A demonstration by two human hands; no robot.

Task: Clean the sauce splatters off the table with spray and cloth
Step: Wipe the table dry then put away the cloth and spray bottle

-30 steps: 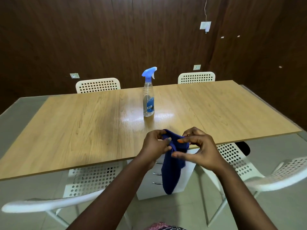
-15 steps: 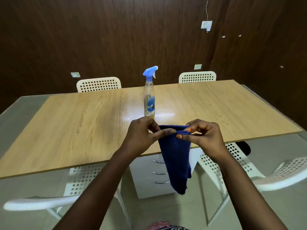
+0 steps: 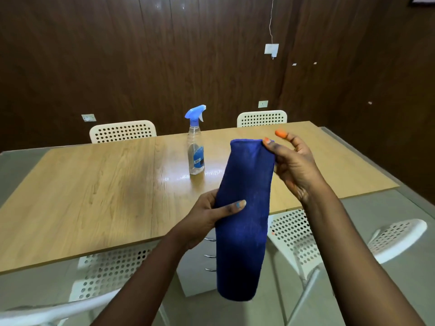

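Overhead, cloth (image 3: 244, 208) past table (image 3: 94, 196) edge

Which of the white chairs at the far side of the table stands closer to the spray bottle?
The far chair on the right; its backrest shows just right of the spray bottle. The far chair on the left is farther from it.
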